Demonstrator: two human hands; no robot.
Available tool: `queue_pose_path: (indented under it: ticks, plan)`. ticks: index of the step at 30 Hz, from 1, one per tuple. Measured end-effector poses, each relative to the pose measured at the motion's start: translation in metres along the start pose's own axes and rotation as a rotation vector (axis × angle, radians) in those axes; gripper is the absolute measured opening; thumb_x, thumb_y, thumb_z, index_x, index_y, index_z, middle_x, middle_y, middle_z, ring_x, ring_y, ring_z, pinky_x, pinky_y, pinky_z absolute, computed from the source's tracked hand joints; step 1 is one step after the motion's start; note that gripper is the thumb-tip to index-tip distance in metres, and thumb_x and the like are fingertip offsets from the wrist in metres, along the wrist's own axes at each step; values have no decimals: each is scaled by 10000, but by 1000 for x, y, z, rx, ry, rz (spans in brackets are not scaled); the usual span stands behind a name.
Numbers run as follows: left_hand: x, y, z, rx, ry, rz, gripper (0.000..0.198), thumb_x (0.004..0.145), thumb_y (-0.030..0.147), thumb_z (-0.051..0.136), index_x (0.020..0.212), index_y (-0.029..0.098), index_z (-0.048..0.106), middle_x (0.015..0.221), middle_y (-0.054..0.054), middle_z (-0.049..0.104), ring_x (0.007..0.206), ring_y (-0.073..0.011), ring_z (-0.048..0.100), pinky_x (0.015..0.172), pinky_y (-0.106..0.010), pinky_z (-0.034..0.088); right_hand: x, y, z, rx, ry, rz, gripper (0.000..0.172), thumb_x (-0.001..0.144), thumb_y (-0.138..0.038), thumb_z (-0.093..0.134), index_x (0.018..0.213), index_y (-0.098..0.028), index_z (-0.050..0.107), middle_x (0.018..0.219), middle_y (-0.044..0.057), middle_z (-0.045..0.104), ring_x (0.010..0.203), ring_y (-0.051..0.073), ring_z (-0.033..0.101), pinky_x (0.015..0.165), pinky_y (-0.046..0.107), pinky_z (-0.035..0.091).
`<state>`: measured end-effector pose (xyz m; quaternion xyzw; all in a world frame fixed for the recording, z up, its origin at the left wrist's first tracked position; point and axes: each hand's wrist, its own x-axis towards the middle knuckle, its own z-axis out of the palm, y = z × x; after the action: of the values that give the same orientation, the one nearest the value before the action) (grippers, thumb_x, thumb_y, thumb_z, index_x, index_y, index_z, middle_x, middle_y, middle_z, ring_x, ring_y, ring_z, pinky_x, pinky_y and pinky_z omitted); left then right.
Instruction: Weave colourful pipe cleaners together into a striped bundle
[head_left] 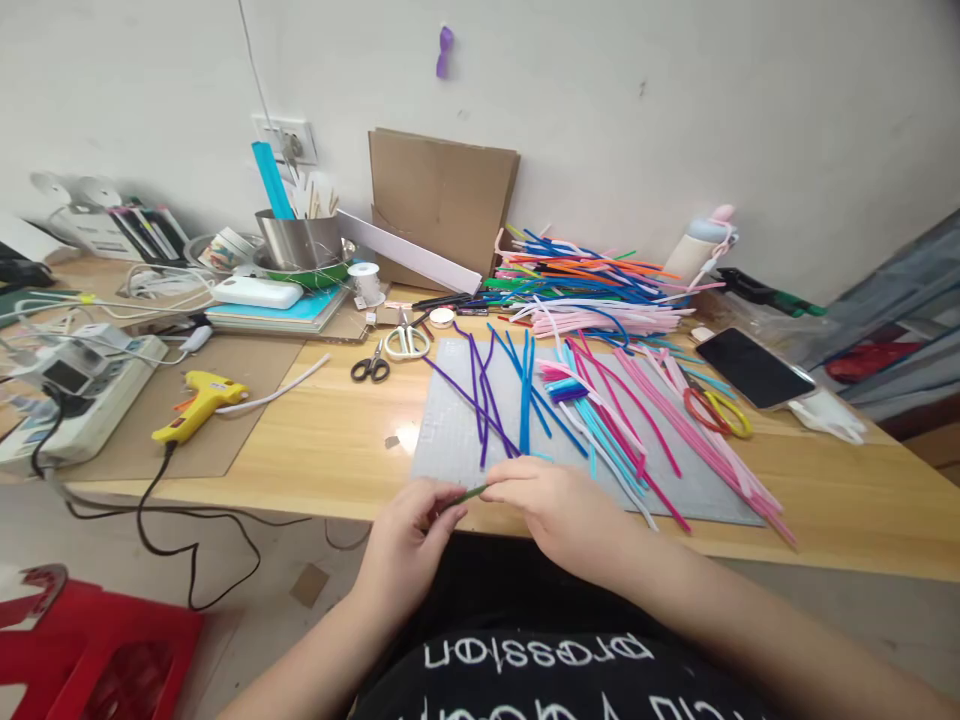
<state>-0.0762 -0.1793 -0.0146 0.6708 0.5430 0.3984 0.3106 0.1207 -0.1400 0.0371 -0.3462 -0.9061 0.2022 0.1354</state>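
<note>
Just over the table's front edge, my left hand (415,530) and my right hand (551,505) pinch a thin dark green pipe cleaner (471,494) between them. Only a short stretch of it shows; my fingers cover the rest. Beyond my hands, purple pipe cleaners (480,400) and blue pipe cleaners (526,390) lie on a grey mat (446,430). Farther right on the mat are light blue, magenta and pink pipe cleaners (697,430). A small bundle wound in blue and pink (568,388) rests among them.
A yellow glue gun (199,405) lies at left on cardboard near a power strip (124,400). Black scissors (370,365), white-handled scissors (406,340) and red-yellow scissors (716,412) are about. A phone (754,367) lies right. A pipe cleaner pile (592,280) sits at the back.
</note>
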Motion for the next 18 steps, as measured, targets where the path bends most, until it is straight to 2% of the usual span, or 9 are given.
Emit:
queue_pose_path:
  ticks: [3, 6, 9, 11, 14, 18]
  plan:
    - [7, 0, 1, 28, 28, 32, 110, 818, 222, 549, 866, 199, 646, 788, -38, 642, 735, -159, 584, 684, -287, 458, 1, -2, 3, 54, 21, 21, 399, 803, -9, 377, 1036, -214, 628, 1070, 32, 640, 962, 167, 582, 829, 289, 439]
    - [9, 1, 1, 28, 31, 81, 120, 827, 207, 535, 855, 207, 652, 794, -40, 643, 760, -165, 591, 697, -289, 462, 3, -3, 6, 55, 43, 103, 314, 849, -93, 413, 1095, -208, 571, 1077, 44, 631, 928, 180, 591, 783, 298, 438]
    - [9, 5, 1, 22, 54, 115, 131, 827, 200, 536, 876, 216, 656, 804, -41, 644, 756, -163, 590, 691, -285, 465, 7, -5, 9, -2, 8, 160, 207, 892, -200, 417, 986, -194, 601, 914, 46, 663, 810, 189, 606, 684, 290, 415]
    - [11, 7, 1, 14, 66, 145, 134, 818, 201, 555, 896, 223, 662, 797, -40, 644, 741, -158, 586, 679, -281, 466, 8, -5, 9, -9, -19, 165, 228, 912, -230, 391, 883, -188, 613, 808, 39, 661, 745, 176, 597, 637, 271, 384]
    - [14, 8, -1, -22, 15, 174, 132, 811, 219, 577, 883, 242, 686, 755, -36, 629, 709, -154, 577, 632, -269, 460, 7, -6, 5, 18, -35, 157, 242, 913, -234, 392, 816, -184, 608, 753, 29, 651, 689, 152, 572, 596, 249, 340]
    - [15, 8, -5, -119, -97, 123, 97, 773, 264, 632, 805, 249, 723, 717, -30, 589, 673, -144, 570, 599, -261, 449, 2, -9, -7, 36, -128, 142, 263, 894, -211, 414, 730, -184, 618, 686, 13, 641, 619, 127, 528, 549, 238, 278]
